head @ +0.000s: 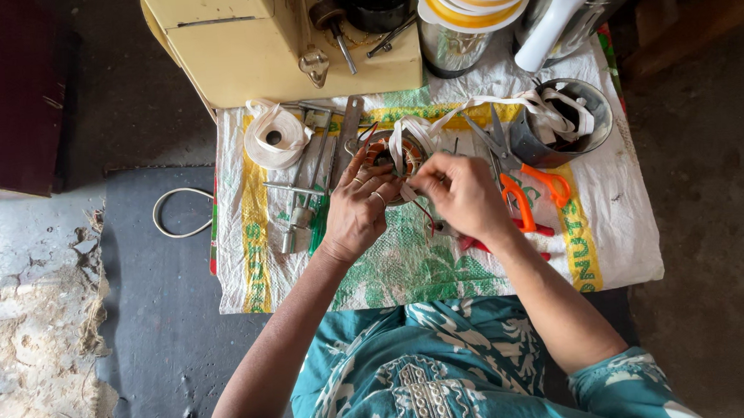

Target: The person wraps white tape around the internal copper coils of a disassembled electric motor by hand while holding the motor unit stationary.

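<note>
Your tunic [446,373] is teal with a white leaf print. The woven sack [607,224] is white, printed green and yellow. The scissors [530,189] have orange handles; the tape roll [275,136] is white.

Rough concrete floor [34,332], cracked at left; dark grey mat [159,310] over it, w/ a dark red cabinet [11,91] top left; daylight.
</note>
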